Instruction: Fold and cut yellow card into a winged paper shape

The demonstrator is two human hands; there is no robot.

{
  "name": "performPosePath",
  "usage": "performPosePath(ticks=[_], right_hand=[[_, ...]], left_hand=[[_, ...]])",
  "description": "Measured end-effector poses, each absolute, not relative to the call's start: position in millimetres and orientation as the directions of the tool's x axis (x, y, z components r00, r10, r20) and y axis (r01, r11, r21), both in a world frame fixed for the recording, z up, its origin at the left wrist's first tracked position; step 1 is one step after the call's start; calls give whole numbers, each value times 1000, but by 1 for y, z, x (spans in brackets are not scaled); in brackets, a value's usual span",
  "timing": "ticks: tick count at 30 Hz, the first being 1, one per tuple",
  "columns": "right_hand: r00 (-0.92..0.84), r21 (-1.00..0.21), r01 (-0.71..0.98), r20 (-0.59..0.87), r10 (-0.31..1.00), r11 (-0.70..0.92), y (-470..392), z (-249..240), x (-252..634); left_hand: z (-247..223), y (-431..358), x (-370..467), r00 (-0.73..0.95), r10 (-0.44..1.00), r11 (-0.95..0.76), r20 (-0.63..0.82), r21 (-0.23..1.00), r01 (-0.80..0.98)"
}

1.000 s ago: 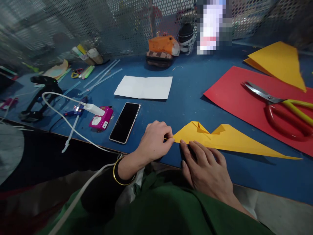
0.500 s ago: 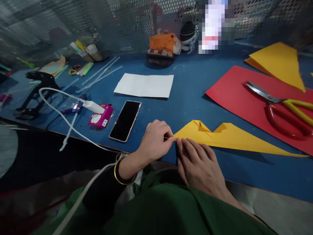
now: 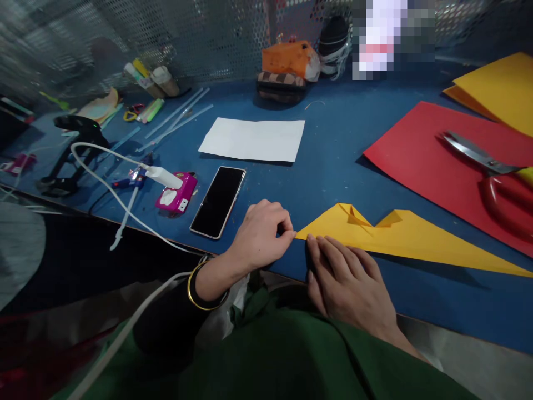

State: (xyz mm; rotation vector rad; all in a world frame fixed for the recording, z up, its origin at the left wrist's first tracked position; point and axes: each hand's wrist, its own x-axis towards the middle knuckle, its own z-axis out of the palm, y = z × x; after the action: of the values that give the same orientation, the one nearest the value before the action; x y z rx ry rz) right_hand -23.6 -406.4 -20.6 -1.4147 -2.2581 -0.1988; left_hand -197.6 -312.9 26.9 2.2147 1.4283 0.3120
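Observation:
A yellow sheet of paper [image 3: 387, 239], folded into a long, low shape with a notch in its top edge, lies near the table's front edge. At its pointed left tip, my left hand [image 3: 263, 230] is closed, with thumb and forefinger pinching the corner. My right hand [image 3: 352, 286] rests palm down just beside it, fingers stretched out together and fingertips touching the paper's lower edge. The paper's long right end tapers to a thin point by the picture's edge.
Left of my hands lie a phone [image 3: 219, 203], a pink power adapter [image 3: 178, 195] with a white cable, and a glue gun [image 3: 135, 176]. White paper [image 3: 252, 140] lies beyond. To the right, scissors [image 3: 478, 155] rest on red paper [image 3: 416, 150], near more yellow paper [image 3: 499, 89].
My right fingertips have slid slightly right along the paper's lower edge, away from my left hand, which still pinches the tip. The whole view has shifted a little.

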Motion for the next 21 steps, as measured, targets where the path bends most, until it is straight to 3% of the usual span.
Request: performPosePath(ticks=[7,11,13,16,21], right_hand=[[-370,-134,879,413,832,457,-407,-20,-24],[-376,-129,881,393,839,455,-406,-17,-24],[-375,-124,884,389,841,451,-406,-16,-25],[-373,-112,889,388,843,445,-406,-16,-26],[-369,-74,897,414,832,435,-411,-17,-24]], left_hand=[[20,-318,-206,376,926,-344,38,496,797],[16,-336,-215,236,902,-390,361,449,804],[13,-349,-215,320,791,-540,522,349,766],[3,-366,-210,597,654,-724,465,156,672],[-8,-378,-203,595,684,-669,422,37,742]])
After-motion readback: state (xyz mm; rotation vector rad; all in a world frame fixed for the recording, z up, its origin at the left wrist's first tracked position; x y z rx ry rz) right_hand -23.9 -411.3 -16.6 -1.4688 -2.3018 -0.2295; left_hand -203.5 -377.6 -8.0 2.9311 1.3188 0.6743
